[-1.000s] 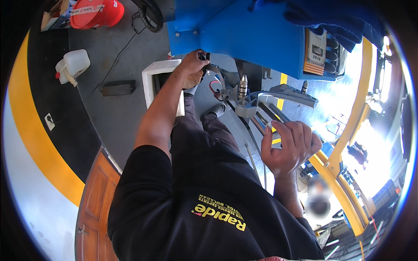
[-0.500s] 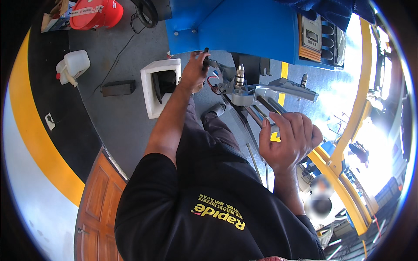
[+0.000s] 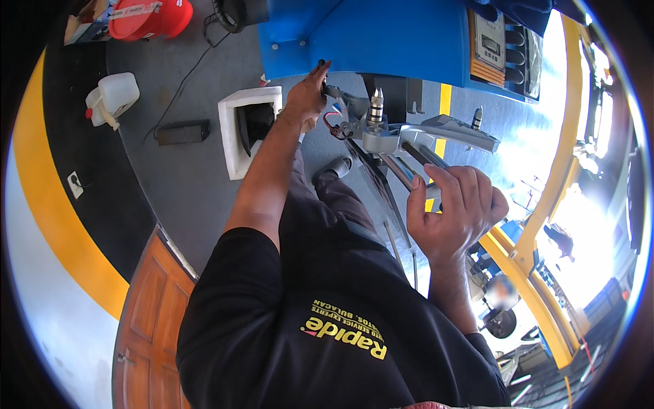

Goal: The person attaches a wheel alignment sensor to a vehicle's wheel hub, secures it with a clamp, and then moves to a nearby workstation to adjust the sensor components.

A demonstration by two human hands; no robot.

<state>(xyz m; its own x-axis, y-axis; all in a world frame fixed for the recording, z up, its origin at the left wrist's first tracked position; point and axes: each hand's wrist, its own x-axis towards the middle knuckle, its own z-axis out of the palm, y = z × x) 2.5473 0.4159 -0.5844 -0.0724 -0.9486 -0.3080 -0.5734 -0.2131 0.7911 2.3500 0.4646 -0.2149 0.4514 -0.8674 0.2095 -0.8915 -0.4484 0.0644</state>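
A grey metal wheel clamp (image 3: 380, 142), with twin rods, a bent cable and upright pointed tips, lies across the space before my body. My left hand (image 3: 306, 102) is closed round a black handle at its left end, beside the blue cabinet. At the near end of the rods is my right hand (image 3: 458, 213), its fingers curled over and the thumb raised. These fingers seem to grip the clamp, though the contact is partly hidden behind the hand. Part of the clamp's far arm (image 3: 463, 136) stretches right, with another pointed tip.
A blue cabinet (image 3: 381, 41) stands ahead, with a panel on its right. A white foam box (image 3: 231, 136) sits left of my arm, near a dark block (image 3: 184, 133), a white jug (image 3: 119, 95) and a red bucket (image 3: 146, 19). Yellow lift posts (image 3: 531, 300) stand right; a wooden door (image 3: 146, 334) is lower left.
My left hand has shifted slightly away from me, toward the blue cabinet. My right hand has moved only a little, and the clamp stays nearly in place.
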